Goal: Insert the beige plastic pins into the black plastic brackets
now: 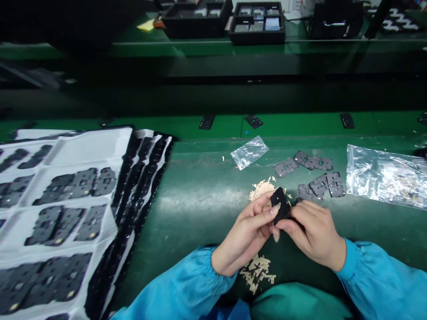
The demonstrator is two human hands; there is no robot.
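A small black plate (279, 205) is held up over the green bench, its flat face toward me. My left hand (248, 231) grips it with the thumb on its face and the fingers behind. At its right edge, the thumb and fingers of my right hand (315, 231) are pinched together; what lies between them is hidden. Behind the hands is a heap of small beige pieces (262, 190). More beige strips (258, 271) lie below my left wrist. Several dark plates (318, 184) rest to the upper right of the hands.
Stacked white trays (90, 146) with dark plates fill the left side. A small clear bag (250, 152) lies behind the heap, and a larger one (387, 178) at the right. Black boxes (256, 40) stand on the raised shelf. A few dark plates (207, 122) lie along the bench's back.
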